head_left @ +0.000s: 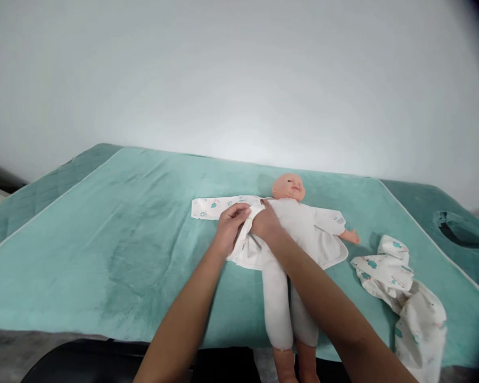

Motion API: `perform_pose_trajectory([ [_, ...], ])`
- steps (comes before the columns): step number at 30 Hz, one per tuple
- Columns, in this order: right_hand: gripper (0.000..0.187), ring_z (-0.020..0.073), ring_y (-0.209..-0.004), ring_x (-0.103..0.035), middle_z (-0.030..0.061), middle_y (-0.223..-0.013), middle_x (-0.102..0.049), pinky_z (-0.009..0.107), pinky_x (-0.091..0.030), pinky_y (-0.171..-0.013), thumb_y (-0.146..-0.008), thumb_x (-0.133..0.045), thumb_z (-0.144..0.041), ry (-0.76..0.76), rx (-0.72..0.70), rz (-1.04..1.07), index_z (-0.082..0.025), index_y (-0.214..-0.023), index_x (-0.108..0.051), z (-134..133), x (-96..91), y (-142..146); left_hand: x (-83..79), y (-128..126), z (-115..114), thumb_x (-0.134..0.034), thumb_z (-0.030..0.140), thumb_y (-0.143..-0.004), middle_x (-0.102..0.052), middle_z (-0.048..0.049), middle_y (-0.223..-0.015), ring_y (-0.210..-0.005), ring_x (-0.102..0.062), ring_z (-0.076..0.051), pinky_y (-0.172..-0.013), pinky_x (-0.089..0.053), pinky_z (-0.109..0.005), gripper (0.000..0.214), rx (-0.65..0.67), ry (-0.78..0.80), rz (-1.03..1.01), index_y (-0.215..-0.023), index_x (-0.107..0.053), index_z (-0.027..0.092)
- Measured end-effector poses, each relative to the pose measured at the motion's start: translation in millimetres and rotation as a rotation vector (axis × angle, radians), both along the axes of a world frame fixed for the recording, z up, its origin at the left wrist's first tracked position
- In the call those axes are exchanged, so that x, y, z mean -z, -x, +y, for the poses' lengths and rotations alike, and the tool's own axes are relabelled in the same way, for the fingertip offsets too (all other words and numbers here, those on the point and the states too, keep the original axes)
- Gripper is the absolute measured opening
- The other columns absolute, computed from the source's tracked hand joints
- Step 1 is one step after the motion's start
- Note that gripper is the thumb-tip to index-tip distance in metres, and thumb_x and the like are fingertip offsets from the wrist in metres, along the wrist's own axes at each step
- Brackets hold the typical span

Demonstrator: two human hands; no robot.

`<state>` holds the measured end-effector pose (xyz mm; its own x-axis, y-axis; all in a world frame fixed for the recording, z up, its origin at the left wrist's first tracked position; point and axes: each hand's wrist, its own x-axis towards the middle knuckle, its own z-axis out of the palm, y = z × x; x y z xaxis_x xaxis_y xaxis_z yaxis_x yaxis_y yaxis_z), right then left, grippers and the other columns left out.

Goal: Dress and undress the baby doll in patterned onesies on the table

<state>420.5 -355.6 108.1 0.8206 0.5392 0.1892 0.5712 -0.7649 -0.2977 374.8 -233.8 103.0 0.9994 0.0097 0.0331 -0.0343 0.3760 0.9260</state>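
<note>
Plush teal cloth, faintly creased, spreads below a smooth pale wall. On it, right of centre, the doll lies on its back: hard smooth head, padded white fabric torso and legs. Thin printed shirt fans out beneath, one sleeve around an arm, the other stretched flat. Fingers bent, the left hand pinches the shirt's folds; the right hand curls beside the doll's shoulder, its grip hidden. Crumpled printed garment lies near the doll.
</note>
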Motion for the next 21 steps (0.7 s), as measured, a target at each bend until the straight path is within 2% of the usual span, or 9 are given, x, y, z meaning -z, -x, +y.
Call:
perform_pose_trajectory([
  [3, 0.022, 0.0298, -0.111, -0.057, 0.0139, -0.109, -0.069, 0.046, -0.039, -0.101, -0.093, -0.049, -0.02, -0.004, 0.046, -0.08, -0.015, -0.103, -0.069, -15, -14.5, 14, 10.9, -9, 5, -0.075, 0.04, -0.078, -0.059, 0.0012, -0.081, -0.074, -0.052, -0.011, -0.068, -0.042, -0.021, 0.027, -0.104, 0.016, 0.019, -0.092, -0.069, 0.018],
  [5, 0.026, 0.0261, -0.113, -0.057, 0.0102, -0.118, -0.066, 0.042, -0.041, -0.099, -0.096, -0.049, -0.025, -0.133, 0.133, -0.153, -0.019, -0.113, -0.067, -39, -24.0, 28, 17.8, -14, 8, -0.071, 0.042, -0.081, -0.057, 0.0019, -0.08, -0.072, -0.05, -0.011, -0.066, -0.04, -0.021, 0.026, -0.165, -0.012, 0.048, -0.094, -0.066, 0.02],
  [7, 0.027, 0.0228, -0.111, -0.058, 0.0078, -0.118, -0.066, 0.037, -0.042, -0.096, -0.097, -0.049, -0.031, -0.34, 0.298, -0.217, -0.021, -0.116, -0.065, -74, -27.9, 43, 22.8, -17, 10, -0.067, 0.043, -0.082, -0.055, 0.0024, -0.077, -0.069, -0.048, -0.011, -0.063, -0.038, -0.021, 0.026, -0.21, -0.046, 0.086, -0.092, -0.063, 0.02],
  [8, 0.026, 0.0221, -0.106, -0.059, 0.0078, -0.113, -0.067, 0.035, -0.044, -0.092, -0.097, -0.049, -0.034, -0.439, 0.415, -0.246, -0.02, -0.111, -0.066, -93, -27.0, 50, 24.3, -18, 10, -0.066, 0.044, -0.082, -0.055, 0.0023, -0.076, -0.069, -0.048, -0.011, -0.063, -0.038, -0.021, 0.025, -0.223, -0.063, 0.096, -0.09, -0.062, 0.02],
  [10, 0.033, 0.0208, -0.087, -0.06, 0.0066, -0.091, -0.067, 0.032, -0.044, -0.078, -0.097, -0.048, -0.044, -0.576, 0.676, -0.261, -0.018, -0.089, -0.066, -130, -19.7, 61, 24.9, -19, 8, -0.067, 0.043, -0.08, -0.055, 0.0019, -0.076, -0.069, -0.048, -0.012, -0.062, -0.038, -0.021, 0.025, -0.226, -0.079, 0.103, -0.087, -0.062, 0.019],
  [12, 0.048, 0.019, -0.07, -0.055, 0.0038, -0.071, -0.063, 0.031, -0.039, -0.068, -0.097, -0.043, -0.054, -0.623, 0.828, -0.128, -0.018, -0.071, -0.06, -158, -7.9, 69, 22.4, -19, 6, -0.068, 0.041, -0.077, -0.055, 0.0019, -0.076, -0.068, -0.048, -0.012, -0.062, -0.039, -0.022, 0.025, -0.207, -0.075, 0.117, -0.086, -0.061, 0.019],
  [15, 0.06, 0.0192, -0.068, -0.054, 0.0035, -0.065, -0.061, 0.03, -0.036, -0.065, -0.095, -0.038, -0.065, -0.605, 0.806, 0.103, -0.017, -0.065, -0.058, -176, 8.7, 72, 14.6, -16, 3, -0.068, 0.041, -0.074, -0.053, 0.0022, -0.074, -0.065, -0.047, -0.011, -0.061, -0.04, -0.022, 0.026, -0.171, -0.078, 0.149, -0.083, -0.06, 0.018],
  [21, 0.057, 0.0249, -0.09, -0.061, 0.0104, -0.095, -0.07, 0.035, -0.042, -0.082, -0.094, -0.038, -0.066, -0.599, 0.698, 0.262, -0.016, -0.092, -0.066, -185, 19.4, 67, -10.0, -10, -2, -0.07, 0.042, -0.074, -0.051, 0.0026, -0.071, -0.062, -0.047, -0.011, -0.058, -0.041, -0.023, 0.028, -0.131, -0.139, 0.177, -0.085, -0.059, 0.018],
])
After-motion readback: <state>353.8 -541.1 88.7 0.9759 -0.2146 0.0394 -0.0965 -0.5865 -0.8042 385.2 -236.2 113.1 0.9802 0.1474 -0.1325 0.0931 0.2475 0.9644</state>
